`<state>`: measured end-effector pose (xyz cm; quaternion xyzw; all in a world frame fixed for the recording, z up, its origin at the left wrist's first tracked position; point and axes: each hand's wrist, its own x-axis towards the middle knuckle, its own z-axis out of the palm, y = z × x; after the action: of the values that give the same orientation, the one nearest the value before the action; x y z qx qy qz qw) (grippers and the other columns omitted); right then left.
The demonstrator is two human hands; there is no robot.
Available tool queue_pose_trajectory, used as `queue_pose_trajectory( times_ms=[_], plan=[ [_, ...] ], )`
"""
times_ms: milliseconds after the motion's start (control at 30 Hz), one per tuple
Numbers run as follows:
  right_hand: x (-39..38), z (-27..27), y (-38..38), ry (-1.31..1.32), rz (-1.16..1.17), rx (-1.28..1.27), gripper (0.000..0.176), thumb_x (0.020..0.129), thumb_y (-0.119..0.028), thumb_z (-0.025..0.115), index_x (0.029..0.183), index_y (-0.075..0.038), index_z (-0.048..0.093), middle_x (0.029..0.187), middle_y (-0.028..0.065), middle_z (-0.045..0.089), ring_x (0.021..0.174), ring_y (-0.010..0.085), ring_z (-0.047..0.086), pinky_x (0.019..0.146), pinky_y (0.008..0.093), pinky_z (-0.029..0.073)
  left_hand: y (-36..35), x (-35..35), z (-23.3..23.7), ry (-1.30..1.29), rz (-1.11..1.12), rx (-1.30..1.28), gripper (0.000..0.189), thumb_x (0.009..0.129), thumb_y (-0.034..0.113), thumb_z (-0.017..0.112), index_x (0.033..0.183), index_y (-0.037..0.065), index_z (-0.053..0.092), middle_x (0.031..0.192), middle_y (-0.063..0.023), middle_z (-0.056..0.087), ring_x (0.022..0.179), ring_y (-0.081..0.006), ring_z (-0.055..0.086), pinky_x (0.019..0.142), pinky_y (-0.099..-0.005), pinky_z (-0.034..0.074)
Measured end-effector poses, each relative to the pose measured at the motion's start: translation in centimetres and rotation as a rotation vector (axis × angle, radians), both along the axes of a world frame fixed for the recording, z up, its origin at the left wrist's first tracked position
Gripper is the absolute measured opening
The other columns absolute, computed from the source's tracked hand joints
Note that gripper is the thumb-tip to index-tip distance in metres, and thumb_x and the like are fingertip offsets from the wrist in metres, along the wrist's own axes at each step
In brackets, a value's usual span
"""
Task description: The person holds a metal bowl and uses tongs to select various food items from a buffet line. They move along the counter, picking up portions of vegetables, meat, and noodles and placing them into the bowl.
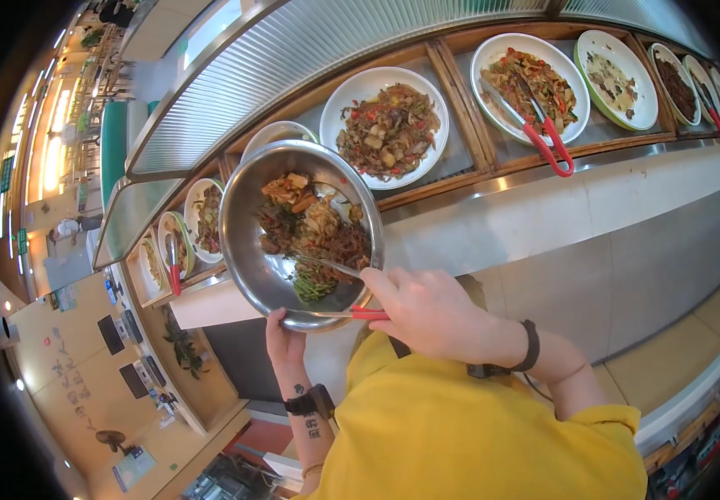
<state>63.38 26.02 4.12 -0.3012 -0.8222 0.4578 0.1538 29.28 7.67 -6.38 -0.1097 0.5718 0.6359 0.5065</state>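
A large stainless steel bowl (pixel 236 242) holds separate heaps of cooked food: shredded brown meat, chopped green vegetable (pixel 313 283), pale pieces and reddish-brown pieces. My left hand (pixel 283 340) grips the bowl's near rim from below, thumb at the edge and fingers mostly hidden under it. Closed round red-handled metal tongs (pixel 368 314) is my right hand (pixel 431 310), at the bowl's right side. One tong arm reaches over the food inside; the other crosses near the rim, so the arms are spread apart. A white dish of mixed stir-fry (pixel 389 129) stands just beyond the bowl.
White dishes of food line a wooden-framed counter (pixel 468 162), one with red-handled tongs (pixel 556 150) resting in it. Another dish (pixel 261 135) is partly hidden behind the bowl. A ribbed glass guard (pixel 293 71) runs along the back. Monitors (pixel 111 335) stand at lower left.
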Motion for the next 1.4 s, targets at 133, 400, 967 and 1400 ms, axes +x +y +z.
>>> queue_pose_trajectory(
  times_ms=[133,400,967,1400],
  plan=[
    [1.1,0.8,-0.2,0.006,-0.024,0.000,0.045,0.086,-0.023,0.076,0.115,0.001,0.049,0.086,0.0178,0.065,0.077,0.0371,0.068,0.064,0.0445,0.054,-0.1,-0.1,-0.6,0.043,-0.024,-0.006,0.035,0.090,0.006,0.058,0.124,0.001,0.057,0.123,-0.0100,0.064,0.119,-0.0281,0.059,0.109,-0.0457,0.045],
    [3.2,1.7,-1.4,-0.028,-0.060,0.012,0.048,0.086,-0.024,0.076,0.118,-0.003,0.050,0.092,0.0199,0.067,0.080,0.0407,0.067,0.067,0.0484,0.053,1.4,2.5,1.3,0.074,0.014,-0.026,0.030,0.092,0.011,0.060,0.121,0.001,0.057,0.121,-0.0091,0.064,0.113,-0.0256,0.062,0.104,-0.0419,0.049],
    [-0.3,4.4,-4.5,-0.184,-0.159,0.076,0.056,0.080,-0.032,0.083,0.120,-0.006,0.053,0.102,0.0169,0.071,0.093,0.0384,0.068,0.076,0.0457,0.053,-0.2,1.9,-0.5,-0.034,-0.143,0.242,0.033,0.096,0.005,0.057,0.128,-0.001,0.055,0.126,-0.0103,0.063,0.118,-0.0227,0.060,0.108,-0.0368,0.045],
    [-2.4,5.3,-7.3,-0.224,-0.343,-0.028,0.059,0.079,-0.031,0.084,0.125,-0.007,0.057,0.101,0.0209,0.070,0.093,0.0416,0.067,0.078,0.0464,0.053,0.0,2.0,1.0,-0.066,-0.186,0.195,0.034,0.097,0.009,0.061,0.130,0.006,0.054,0.126,-0.0057,0.064,0.116,-0.0203,0.061,0.099,-0.0399,0.049]
  ],
)
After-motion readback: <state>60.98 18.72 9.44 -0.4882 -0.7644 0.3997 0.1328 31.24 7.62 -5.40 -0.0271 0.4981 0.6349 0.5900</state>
